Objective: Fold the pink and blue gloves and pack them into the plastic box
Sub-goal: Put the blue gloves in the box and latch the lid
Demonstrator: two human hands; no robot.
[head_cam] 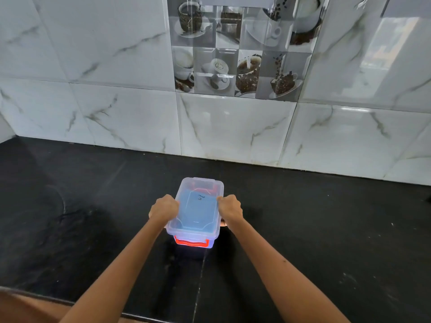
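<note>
A clear plastic box (202, 183) with its lid on stands in the middle of the black counter. Red latches show at its near end (191, 243) and far end. Blue glove fabric (197, 212) shows through the lid; no pink glove can be made out. My left hand (164, 209) grips the box's left side, fingers curled over the lid edge. On the opposite side, my right hand (230, 208) holds the box the same way.
The black stone counter (93, 217) runs left and right of the box. A white marble-tiled wall (233, 127) rises behind it, with a panel of coffee-cup picture tiles (240, 50). The counter's front edge (46, 297) lies near my body.
</note>
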